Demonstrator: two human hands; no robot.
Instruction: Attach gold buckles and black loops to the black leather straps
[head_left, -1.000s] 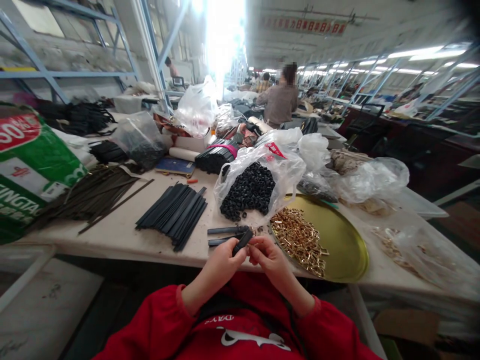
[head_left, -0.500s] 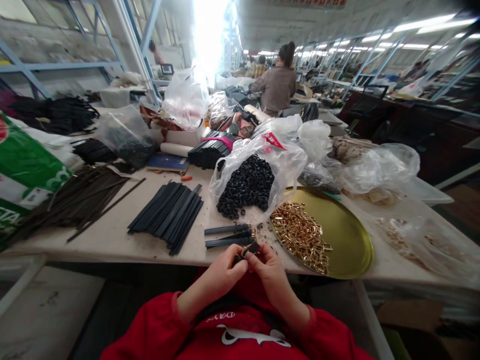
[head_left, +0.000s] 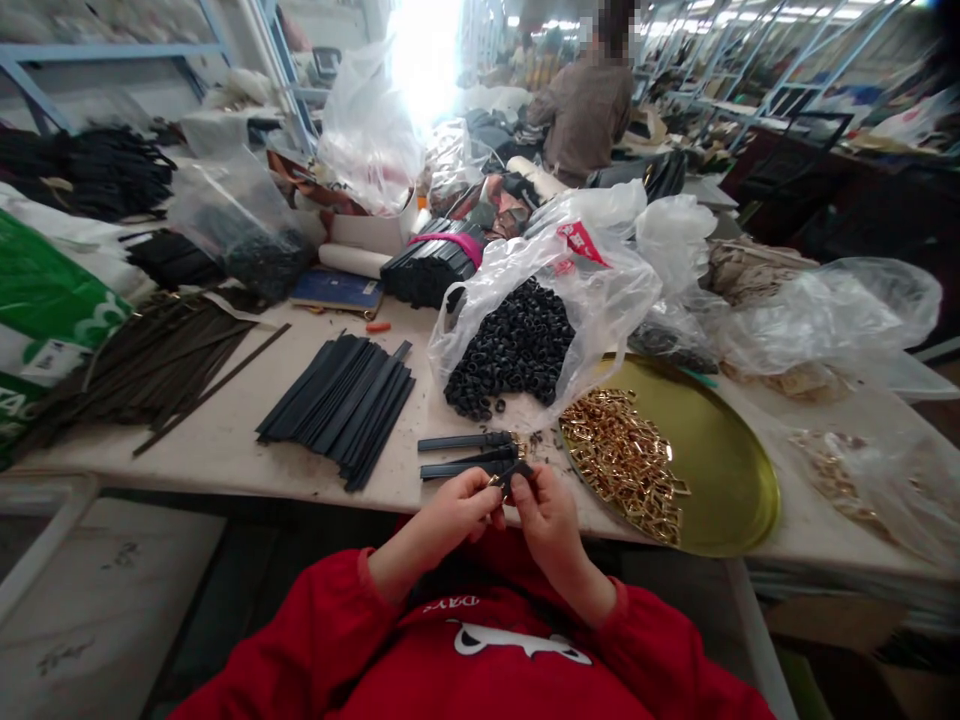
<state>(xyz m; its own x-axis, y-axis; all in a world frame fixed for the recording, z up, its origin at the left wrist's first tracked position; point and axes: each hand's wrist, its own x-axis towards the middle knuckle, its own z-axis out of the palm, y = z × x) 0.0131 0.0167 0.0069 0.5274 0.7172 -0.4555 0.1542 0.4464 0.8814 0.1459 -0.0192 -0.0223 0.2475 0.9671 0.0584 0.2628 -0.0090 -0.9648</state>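
Note:
Over the table's front edge, my left hand (head_left: 454, 512) and my right hand (head_left: 553, 515) are closed on a black strap (head_left: 516, 472), fingertips close together. A bit of gold metal, apparently a buckle (head_left: 494, 481), shows at my left fingertips; the rest of the strap is hidden by the hands. Just beyond lie a few black straps with gold buckles (head_left: 463, 441). A stack of flat black strips (head_left: 337, 405) is to the left. Small black loops (head_left: 514, 350) fill an open plastic bag (head_left: 611, 290). Many gold buckles (head_left: 626, 455) lie on a round gold tray (head_left: 731, 470) at the right.
Dark brown strips (head_left: 180, 365) and a green-and-white bag (head_left: 45, 330) occupy the left side. Behind are a blue notebook (head_left: 337, 291), a bundle of black strips (head_left: 431, 268) and plastic bags. A person (head_left: 589, 110) in brown is farther back.
The view has tilted downward and shifted slightly left, so the table's contents appear higher and farther right. Both hands stay together at the strap; gold metal now shows at the left fingertips.

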